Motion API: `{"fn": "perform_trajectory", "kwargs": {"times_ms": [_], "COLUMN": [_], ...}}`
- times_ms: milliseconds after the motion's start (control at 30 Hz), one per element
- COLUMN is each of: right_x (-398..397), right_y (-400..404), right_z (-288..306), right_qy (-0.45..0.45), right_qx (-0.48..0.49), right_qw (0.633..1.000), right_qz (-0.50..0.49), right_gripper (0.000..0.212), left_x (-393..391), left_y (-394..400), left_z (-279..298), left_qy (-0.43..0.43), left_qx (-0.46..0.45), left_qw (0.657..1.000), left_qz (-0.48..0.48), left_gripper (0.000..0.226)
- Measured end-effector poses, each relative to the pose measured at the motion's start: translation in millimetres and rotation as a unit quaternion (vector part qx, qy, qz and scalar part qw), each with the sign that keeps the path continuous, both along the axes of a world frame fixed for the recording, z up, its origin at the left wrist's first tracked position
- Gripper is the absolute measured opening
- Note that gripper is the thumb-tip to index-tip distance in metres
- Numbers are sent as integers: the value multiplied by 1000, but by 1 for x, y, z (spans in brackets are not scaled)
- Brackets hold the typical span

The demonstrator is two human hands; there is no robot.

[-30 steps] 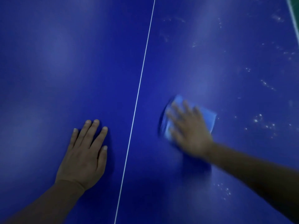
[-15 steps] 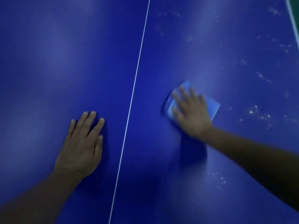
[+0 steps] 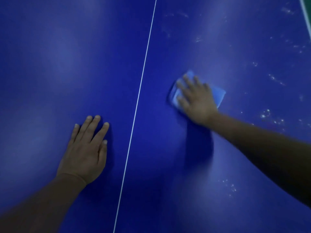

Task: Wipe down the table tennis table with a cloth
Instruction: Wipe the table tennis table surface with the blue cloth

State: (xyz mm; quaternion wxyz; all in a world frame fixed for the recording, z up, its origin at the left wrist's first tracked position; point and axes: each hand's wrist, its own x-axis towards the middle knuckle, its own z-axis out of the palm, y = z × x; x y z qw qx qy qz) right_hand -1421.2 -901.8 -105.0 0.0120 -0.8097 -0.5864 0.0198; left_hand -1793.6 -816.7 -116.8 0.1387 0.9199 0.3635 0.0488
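— What shows of the room?

— Very little. The blue table [image 3: 50,81] fills nearly the whole view. Only at the top right corner, past a white edge stripe [image 3: 305,15], is there a thin green strip [image 3: 309,1]; floor or wall, I cannot tell.

— And the light?

— Dim. Pale, soft sheen [image 3: 67,52] lies in broad patches on the surface, left and right of a thin white line [image 3: 139,91] that runs from the top edge down to the bottom.

— Anything else on that surface?

— White specks [image 3: 267,115], scattered along the right side, thickest near the right edge, with a few more near the bottom right.
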Motion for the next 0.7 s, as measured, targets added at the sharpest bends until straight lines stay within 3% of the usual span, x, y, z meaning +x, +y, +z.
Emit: {"fn": "perform_trajectory", "kwargs": {"times_ms": [67,133,167,233,333,400,533,600,700], "right_x": [-44,-43,-27,15,64,40,-90,-149,-125], "right_y": [-55,-93,-97,-90,-81,-85,-143,-191,-201], "right_z": [-7,-6,-4,0,9,7,-9,-14,-8], "right_qy": [-4,-6,-12,-30,-9,7,-9,15,23], "right_qx": [-13,-26,-15,17,-12,-9,0,-2,-26], "right_qw": [986,972,979,999,974,970,1000,993,970], "right_qz": [168,235,203,28,-226,-241,-24,116,241], "right_gripper": [57,54,54,59,71,70,58,55,53], "left_x": [0,0,0,0,1,1,0,1,1], "left_y": [0,0,0,0,-1,-1,-1,-3,-3], "left_z": [-1,-1,-1,0,1,1,1,1,-1], "left_qy": [-1,-1,-1,1,4,9,9,5,0], "left_qx": [3,4,5,10,16,15,17,20,24], "left_qw": [1000,1000,1000,1000,1000,1000,1000,1000,1000], "left_qz": [0,0,0,2,5,5,6,6,12], "left_gripper": [57,57,57,57,58,60,62,63,65]}}
